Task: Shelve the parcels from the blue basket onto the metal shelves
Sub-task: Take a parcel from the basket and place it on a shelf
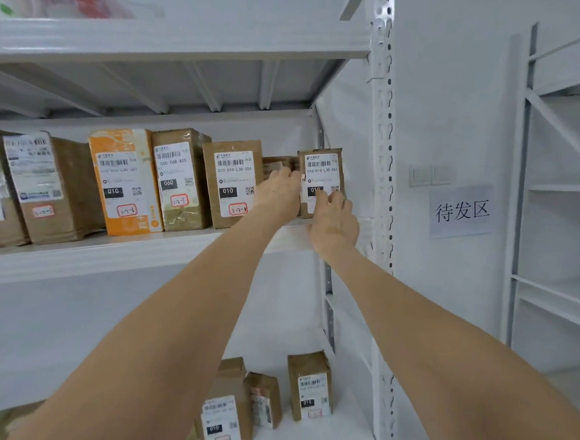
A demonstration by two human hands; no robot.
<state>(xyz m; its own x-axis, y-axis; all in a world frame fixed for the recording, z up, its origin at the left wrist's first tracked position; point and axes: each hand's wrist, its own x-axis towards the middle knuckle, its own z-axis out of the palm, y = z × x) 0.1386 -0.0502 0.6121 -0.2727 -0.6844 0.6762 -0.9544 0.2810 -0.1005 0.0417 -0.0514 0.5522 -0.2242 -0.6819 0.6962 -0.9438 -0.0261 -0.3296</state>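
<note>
The small brown parcel is being stood upright at the right end of the middle shelf. It is being steadied by straight, released fingers of the left hand at its side. Fingertips of the right hand are being rested on its label, and whether they grasp cannot be told. It is best being squared label-outward before letting go.

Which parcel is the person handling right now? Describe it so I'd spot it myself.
Find the middle shelf of the white rack, lined with upright parcels. At the row's right end, beside the perforated post, stands a small brown parcel. Unlike its neighbours, it is narrower and has the left hand and right hand touching it.
</note>
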